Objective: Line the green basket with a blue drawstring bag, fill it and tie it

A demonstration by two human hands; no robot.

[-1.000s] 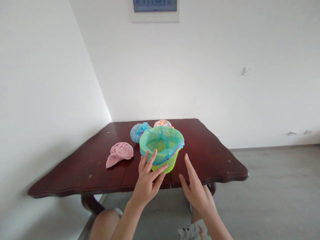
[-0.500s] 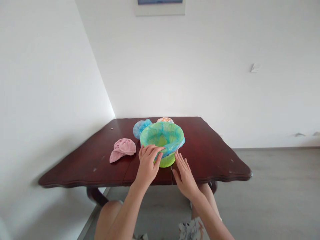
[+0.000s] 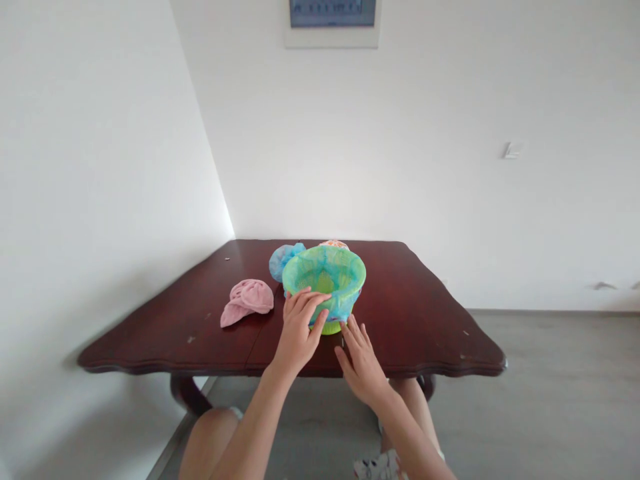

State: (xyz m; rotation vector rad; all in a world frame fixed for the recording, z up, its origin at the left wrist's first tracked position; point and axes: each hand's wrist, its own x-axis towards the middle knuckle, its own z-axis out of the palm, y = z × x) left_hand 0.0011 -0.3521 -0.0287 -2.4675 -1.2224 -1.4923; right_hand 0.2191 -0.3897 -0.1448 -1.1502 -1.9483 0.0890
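Note:
A green plastic basket [image 3: 333, 328] stands upright on the dark red wooden table [image 3: 400, 320]. A thin, see-through blue-green plastic cover [image 3: 345, 303] lines its inside and folds over the rim, hanging down the outside. My left hand [image 3: 300, 330] holds the near-left rim, fingers over the edge and thumb against the outside. Fingers apart, my right hand [image 3: 363, 363] is at the basket's lower right side, its fingertips by the cover's hanging edge. Whether they press on it I cannot tell.
Left of the basket lies a pink cloth cap or wrap [image 3: 249, 301]. Behind the basket are a crumpled blue plastic cover [image 3: 285, 261] and a white one with orange print [image 3: 334, 244], partly hidden. White walls border the table at the back and left.
The cover's edge at the front right now hangs lower down the basket's side. My right hand has shifted slightly down and left. The camera view has tilted up a little.

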